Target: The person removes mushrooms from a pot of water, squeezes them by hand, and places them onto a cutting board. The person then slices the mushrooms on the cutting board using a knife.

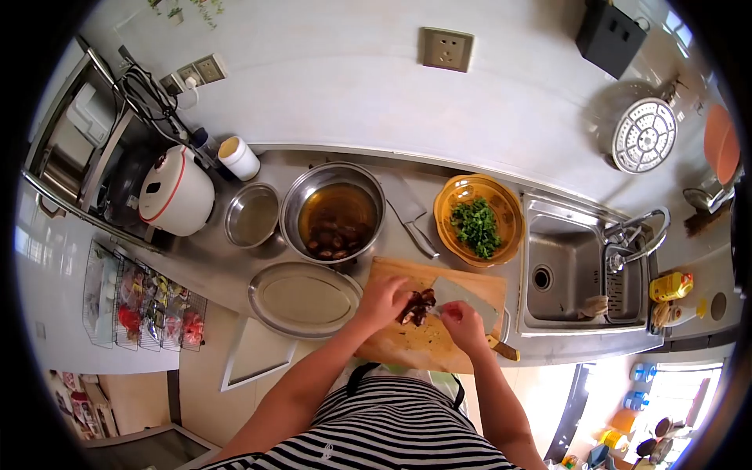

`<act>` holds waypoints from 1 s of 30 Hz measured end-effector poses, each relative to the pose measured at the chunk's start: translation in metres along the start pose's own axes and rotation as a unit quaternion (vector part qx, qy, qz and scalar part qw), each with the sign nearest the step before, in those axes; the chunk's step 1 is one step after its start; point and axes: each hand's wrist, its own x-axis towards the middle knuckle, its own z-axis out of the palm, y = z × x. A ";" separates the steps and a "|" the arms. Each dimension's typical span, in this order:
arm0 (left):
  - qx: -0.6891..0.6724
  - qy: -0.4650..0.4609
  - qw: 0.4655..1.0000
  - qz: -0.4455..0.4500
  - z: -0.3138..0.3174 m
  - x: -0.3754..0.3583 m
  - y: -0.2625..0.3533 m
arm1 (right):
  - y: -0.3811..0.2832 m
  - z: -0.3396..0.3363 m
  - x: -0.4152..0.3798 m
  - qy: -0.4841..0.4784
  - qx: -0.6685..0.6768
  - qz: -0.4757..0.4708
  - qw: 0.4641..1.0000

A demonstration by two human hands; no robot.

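A wooden cutting board [382,337] lies on the counter in front of me. Dark brown mushroom pieces [417,306] are heaped at its middle. My left hand [382,302] is at the left side of the heap, its curled fingers closed on some of the pieces. On the heap's right, my right hand [464,323] is closed in a pinch; whatever sits between its fingertips is too small to make out. Below that hand a cleaver [487,310] rests flat on the board, its wooden handle pointing towards the lower right.
Behind the board stand a steel bowl [291,176] of mushrooms in brown liquid and an orange bowl [444,211] of chopped greens. An oval metal tray [305,301], a smaller steel bowl [252,215] and a rice cooker [184,200] are leftward. The sink [560,235] is right.
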 end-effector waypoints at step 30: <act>0.000 -0.039 0.962 -0.272 -0.144 0.127 -0.203 | -0.127 0.197 0.264 -0.109 -0.235 -0.003 0.966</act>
